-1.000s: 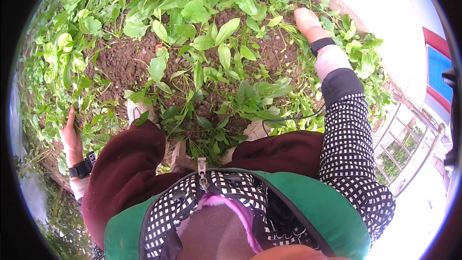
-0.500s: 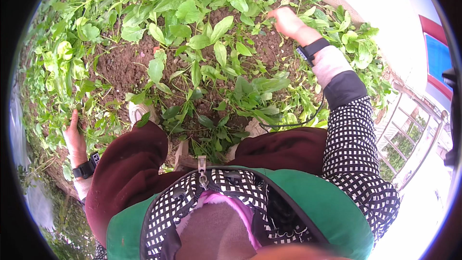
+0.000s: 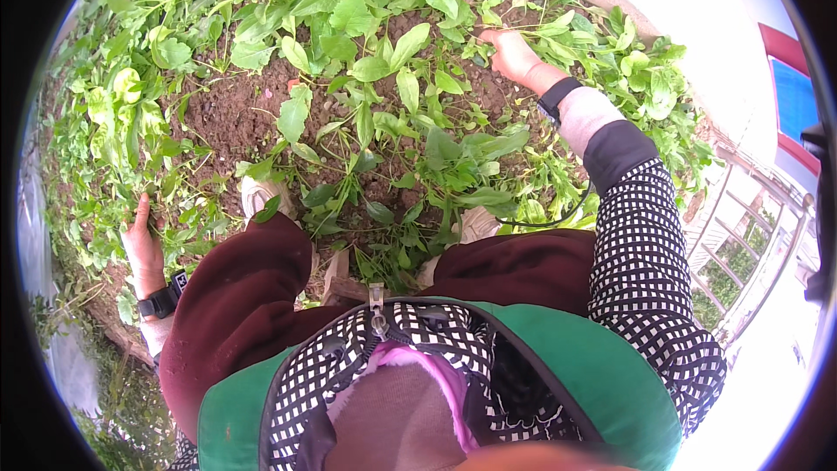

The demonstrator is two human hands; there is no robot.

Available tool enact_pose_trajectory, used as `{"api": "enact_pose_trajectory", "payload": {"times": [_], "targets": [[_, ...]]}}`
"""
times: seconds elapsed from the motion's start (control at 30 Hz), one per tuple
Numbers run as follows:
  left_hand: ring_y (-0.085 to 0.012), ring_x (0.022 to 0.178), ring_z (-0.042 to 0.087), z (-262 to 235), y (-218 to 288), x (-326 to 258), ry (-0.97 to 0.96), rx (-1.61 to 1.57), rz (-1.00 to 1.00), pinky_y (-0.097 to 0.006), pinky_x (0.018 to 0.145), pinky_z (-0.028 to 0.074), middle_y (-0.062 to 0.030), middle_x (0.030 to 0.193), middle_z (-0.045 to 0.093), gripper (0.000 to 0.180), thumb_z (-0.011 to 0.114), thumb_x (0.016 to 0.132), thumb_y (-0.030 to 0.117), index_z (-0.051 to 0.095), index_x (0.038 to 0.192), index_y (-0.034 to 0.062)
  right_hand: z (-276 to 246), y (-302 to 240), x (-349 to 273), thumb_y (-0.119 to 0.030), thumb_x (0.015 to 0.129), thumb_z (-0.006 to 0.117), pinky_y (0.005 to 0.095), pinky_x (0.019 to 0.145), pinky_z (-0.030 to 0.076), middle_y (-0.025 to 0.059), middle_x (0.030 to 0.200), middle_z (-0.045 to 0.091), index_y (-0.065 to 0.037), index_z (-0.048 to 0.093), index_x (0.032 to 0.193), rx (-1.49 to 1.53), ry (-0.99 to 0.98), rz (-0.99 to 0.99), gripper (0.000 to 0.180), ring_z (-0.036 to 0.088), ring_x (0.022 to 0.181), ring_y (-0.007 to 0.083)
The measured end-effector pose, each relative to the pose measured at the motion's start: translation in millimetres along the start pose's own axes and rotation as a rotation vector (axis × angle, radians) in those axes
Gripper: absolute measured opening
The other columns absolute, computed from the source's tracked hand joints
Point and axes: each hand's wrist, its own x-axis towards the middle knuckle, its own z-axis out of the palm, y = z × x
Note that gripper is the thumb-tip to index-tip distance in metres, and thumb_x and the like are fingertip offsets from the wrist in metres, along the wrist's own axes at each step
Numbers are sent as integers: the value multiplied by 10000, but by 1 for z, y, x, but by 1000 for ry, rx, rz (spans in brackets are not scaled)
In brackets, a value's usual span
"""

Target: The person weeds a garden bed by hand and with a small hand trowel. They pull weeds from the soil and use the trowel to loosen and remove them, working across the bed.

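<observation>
At the upper right, my right hand (image 3: 513,56) reaches low into a patch of leafy green plants (image 3: 405,48). Its fingers are closed together at the tips, beside thin stems and small leaves; what they pinch is too small to make out. My left hand (image 3: 143,249) is down at the left edge of the patch, just outside my left knee. One finger there is stretched out among the leaves (image 3: 183,209), apart from the rest, which foliage partly hides. I see nothing held in that hand.
Brown soil (image 3: 231,113) shows between the plants. My shoes (image 3: 260,195) stand among the leaves, below maroon trousers (image 3: 244,288). A pale kerb (image 3: 623,9) borders the bed at the far right, and a metal railing (image 3: 741,244) stands to the right.
My right hand has shifted slightly down, its fingertips a little further left. My left hand has moved slightly right with the whole view. Both remain among the plants.
</observation>
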Motion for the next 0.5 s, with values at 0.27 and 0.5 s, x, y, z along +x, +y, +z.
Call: {"api": "enact_pose_trajectory", "payload": {"times": [0.27, 0.5], "targets": [[-93, 609, 474, 4, 3, -2, 10, -30, -29, -226, 508, 373, -15, 766, 558, 160, 630, 815, 156, 578, 915, 42, 37, 2, 9, -106, 714, 660, 383, 769, 446, 206, 1004, 562, -79, 539, 1070, 53, 169, -97, 376, 551, 930, 341], [-87, 591, 467, 14, 11, -4, -8, -58, -47, -223, 499, 368, -3, 750, 553, 143, 634, 810, 155, 576, 889, 50, 41, 2, 19, 54, 687, 547, 350, 733, 448, 144, 897, 569, -25, 582, 952, 375, 201, -96, 279, 562, 835, 273]]}}
